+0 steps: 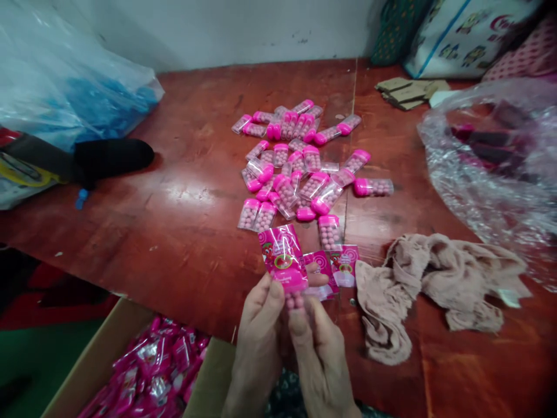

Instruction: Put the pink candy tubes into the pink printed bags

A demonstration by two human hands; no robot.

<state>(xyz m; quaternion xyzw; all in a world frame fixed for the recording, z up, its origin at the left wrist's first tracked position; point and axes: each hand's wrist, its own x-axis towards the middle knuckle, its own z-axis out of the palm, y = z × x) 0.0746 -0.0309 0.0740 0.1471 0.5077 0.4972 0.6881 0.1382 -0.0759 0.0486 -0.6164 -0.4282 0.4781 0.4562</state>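
Note:
Both my hands are close together at the table's front edge. Between the fingers and thumb of my left hand (259, 322) is the lower part of a shiny pink printed packet (281, 248). My right hand (319, 348) pinches a small clear candy box (295, 301) of pink balls, its upper end at the packet's lower end. How much of the box is inside the packet I cannot tell. Just beyond my right fingers lie flat pink packets (346, 268). Farther back, many candy boxes with pink caps (313, 186) are spread in a loose pile.
An open carton (93, 354) of filled pink packets (152, 366) stands below the table at left. A beige cloth (391, 290) lies at right, near a clear plastic bag (452, 168). A black-covered tool (113, 158) and a bag with blue contents (100, 104) are at left.

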